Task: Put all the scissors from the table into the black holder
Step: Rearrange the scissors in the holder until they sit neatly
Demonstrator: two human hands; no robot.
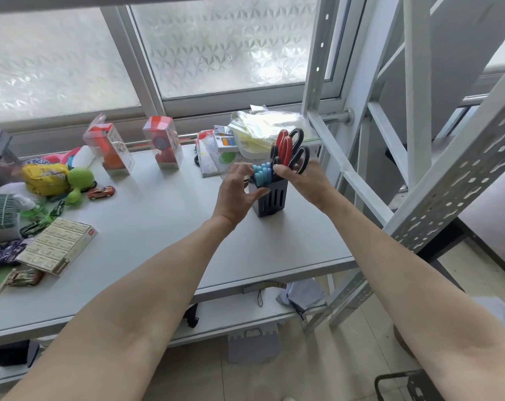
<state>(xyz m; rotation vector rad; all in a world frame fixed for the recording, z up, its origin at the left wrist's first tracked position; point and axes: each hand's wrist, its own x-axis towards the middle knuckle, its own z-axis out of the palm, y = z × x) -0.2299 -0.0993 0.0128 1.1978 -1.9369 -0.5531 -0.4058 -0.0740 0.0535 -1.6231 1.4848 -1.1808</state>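
Observation:
The black holder (271, 199) stands upright on the grey table (164, 227), right of centre. Several blue-handled scissors (262, 172) stick out of its left side, and red-and-black-handled scissors (290, 149) rise from its right side. My left hand (236, 191) wraps the holder's left side, thumb on its front wall and fingers by the blue handles. My right hand (303, 176) grips the lower loops of the red-and-black scissors at the holder's top right. No loose scissors show on the table.
Clear boxed toys (109, 150) (164, 143) stand at the back. A green plush turtle (79, 180), a toy car (101, 193) and a flat card box (59, 246) lie left. Plastic bags and a tray (260, 131) sit behind the holder. A metal rack frame (361, 183) rises right.

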